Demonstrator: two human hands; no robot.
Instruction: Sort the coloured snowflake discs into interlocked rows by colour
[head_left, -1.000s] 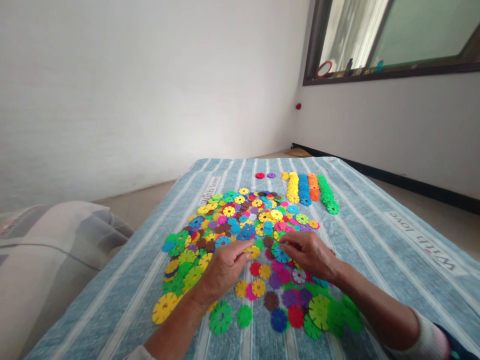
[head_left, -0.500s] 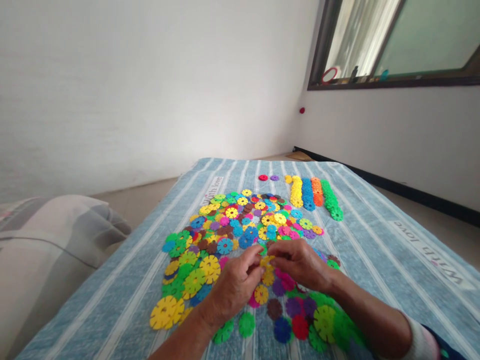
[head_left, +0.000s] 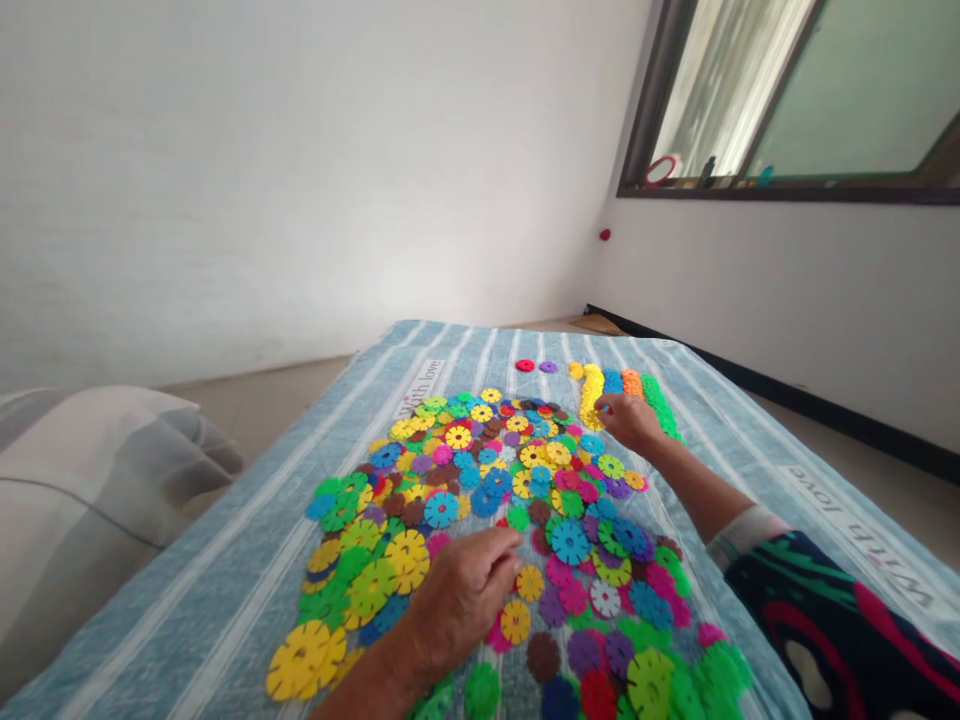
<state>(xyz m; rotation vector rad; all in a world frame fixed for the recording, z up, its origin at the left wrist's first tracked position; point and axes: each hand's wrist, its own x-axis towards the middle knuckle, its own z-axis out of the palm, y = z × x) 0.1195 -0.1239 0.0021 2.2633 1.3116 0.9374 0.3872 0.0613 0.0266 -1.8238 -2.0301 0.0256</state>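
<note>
A large spread of flat plastic snowflake discs [head_left: 450, 480] in many colours lies on a blue striped bed cover [head_left: 225, 590]. My right hand [head_left: 628, 420] reaches across the far side of the spread, its fingertips pinching a yellow disc at the near end of a stacked yellow row [head_left: 591, 398]. Blue [head_left: 612, 381], orange [head_left: 632, 383] and green [head_left: 658, 405] rows lie beside that one. My left hand [head_left: 461, 600] rests among the near discs, fingers slightly apart, holding nothing.
A single red disc [head_left: 525, 365] and a purple disc [head_left: 548, 367] lie beyond the spread. A grey cushion [head_left: 97, 500] sits at the left of the bed. White walls stand behind, with a window [head_left: 787, 100] at upper right. A dark patterned sleeve [head_left: 825, 630] covers my right arm.
My right hand has moved from the middle of the discs out to the yellow row. My hands have come apart, and the yellow disc between them is gone from there.
</note>
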